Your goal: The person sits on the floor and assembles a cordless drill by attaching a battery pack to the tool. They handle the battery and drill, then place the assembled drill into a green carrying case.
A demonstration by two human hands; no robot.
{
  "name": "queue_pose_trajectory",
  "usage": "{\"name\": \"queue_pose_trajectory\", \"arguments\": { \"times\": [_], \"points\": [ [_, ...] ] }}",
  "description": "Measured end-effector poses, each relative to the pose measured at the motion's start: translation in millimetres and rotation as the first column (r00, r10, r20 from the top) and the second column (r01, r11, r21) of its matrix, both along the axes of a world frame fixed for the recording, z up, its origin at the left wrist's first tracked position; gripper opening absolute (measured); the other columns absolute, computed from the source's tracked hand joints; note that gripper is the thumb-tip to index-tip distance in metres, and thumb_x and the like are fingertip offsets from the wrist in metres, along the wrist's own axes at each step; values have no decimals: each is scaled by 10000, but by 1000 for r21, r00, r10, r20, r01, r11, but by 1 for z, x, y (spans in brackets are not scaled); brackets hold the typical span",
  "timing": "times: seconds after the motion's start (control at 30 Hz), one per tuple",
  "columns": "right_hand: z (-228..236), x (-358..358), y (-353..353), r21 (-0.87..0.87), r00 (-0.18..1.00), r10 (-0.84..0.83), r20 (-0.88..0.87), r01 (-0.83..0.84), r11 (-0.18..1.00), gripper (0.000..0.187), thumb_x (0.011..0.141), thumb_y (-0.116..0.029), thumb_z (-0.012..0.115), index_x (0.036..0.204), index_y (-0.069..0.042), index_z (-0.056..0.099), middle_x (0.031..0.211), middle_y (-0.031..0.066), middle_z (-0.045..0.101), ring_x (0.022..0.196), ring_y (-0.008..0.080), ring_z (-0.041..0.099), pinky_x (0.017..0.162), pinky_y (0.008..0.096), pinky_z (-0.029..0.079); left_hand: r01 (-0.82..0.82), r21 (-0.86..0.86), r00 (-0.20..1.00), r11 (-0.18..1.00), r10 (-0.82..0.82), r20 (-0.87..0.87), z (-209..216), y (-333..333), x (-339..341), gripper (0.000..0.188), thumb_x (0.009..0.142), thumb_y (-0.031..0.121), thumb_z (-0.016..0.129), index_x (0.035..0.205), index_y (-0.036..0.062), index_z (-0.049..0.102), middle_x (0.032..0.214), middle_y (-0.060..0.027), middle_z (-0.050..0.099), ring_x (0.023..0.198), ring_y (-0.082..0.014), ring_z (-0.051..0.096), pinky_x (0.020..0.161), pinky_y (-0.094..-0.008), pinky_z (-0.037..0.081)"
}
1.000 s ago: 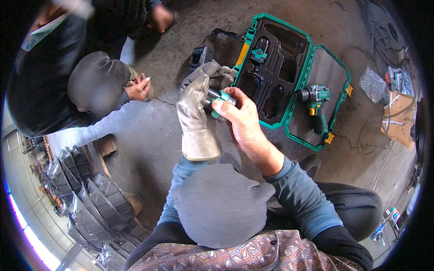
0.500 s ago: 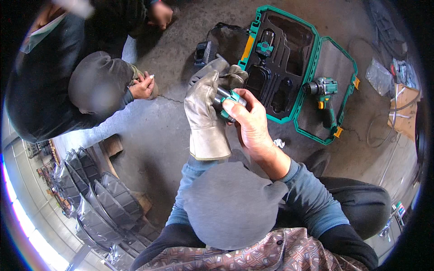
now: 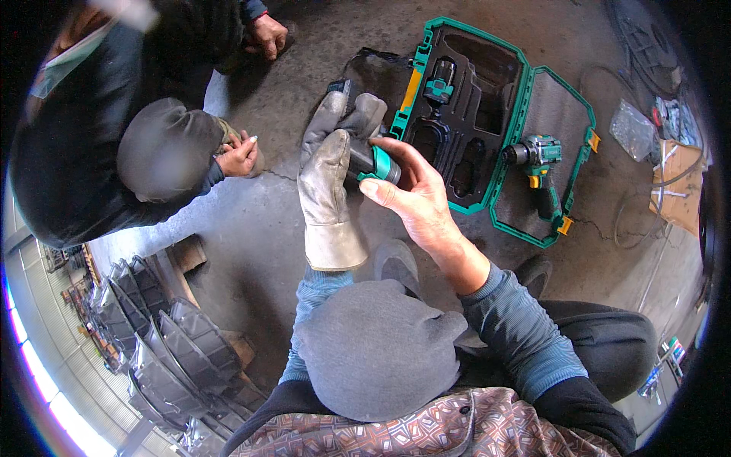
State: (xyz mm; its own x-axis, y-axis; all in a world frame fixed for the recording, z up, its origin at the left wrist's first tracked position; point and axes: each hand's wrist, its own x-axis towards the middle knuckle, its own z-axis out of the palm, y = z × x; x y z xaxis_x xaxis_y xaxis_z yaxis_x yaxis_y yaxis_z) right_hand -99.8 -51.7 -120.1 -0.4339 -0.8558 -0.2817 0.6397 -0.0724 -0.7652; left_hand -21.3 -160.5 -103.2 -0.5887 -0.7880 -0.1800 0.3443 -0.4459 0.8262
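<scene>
My left hand (image 3: 329, 186) wears a grey leather work glove, with the battery pack between its thumb and fingers. This black and green battery pack (image 3: 375, 166) sits above the floor, its green end toward the right. My bare right hand (image 3: 419, 199) grips that green end, thumb on the near side and fingers over the far side. The glove hides part of the pack's black end. Past my hands lies an open green and black tool case (image 3: 496, 209). A similar battery pack (image 3: 442, 80) rests in its tray, and a green and black cordless drill (image 3: 542, 164) lies in its lid.
A co-worker's hand (image 3: 240, 156) is at the left, another hand (image 3: 266, 34) farther back. A black block-shaped device (image 3: 343, 90) shows partly behind my glove. Dark metal parts (image 3: 164, 343) are stacked at lower left. A plastic bag (image 3: 632, 129) and cardboard (image 3: 678, 186) lie at right.
Both hands have shifted a little left with the battery pack, which has turned slightly between them. The glove now covers more of the black device behind it.
</scene>
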Motion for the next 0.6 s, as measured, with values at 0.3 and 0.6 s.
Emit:
{"name": "queue_pose_trajectory", "arguments": {
  "times": [0.3, 0.6],
  "points": [
    [-11, -15, 1, -106, 874, 62, 482, -12, 994, 457, 1039, -313, 635, 1399, -38, 573, 1240, 106, 669, 1047, 201, 678, 868, 388, 579, 70, -24, 997, 997, -70, -33, -11, -3, 5, 539, 928, 157, 756, 1409, -15, 583, 1365, -268, 640, 1261, -348, 641, 1051, -437, 544],
    [-12, -21, 4, -173, 814, 121, 569, -25, 985, 393, 991, -241, 685, 1325, -39, 640, 1164, 112, 707, 1020, 232, 688, 824, 432, 585, 115, -114, 993, 987, -118, -20, 1, 2, 4, 705, 846, 190, 844, 1455, -4, 547, 1427, -275, 594, 1325, -338, 599, 1057, -422, 542]
  ]
}}
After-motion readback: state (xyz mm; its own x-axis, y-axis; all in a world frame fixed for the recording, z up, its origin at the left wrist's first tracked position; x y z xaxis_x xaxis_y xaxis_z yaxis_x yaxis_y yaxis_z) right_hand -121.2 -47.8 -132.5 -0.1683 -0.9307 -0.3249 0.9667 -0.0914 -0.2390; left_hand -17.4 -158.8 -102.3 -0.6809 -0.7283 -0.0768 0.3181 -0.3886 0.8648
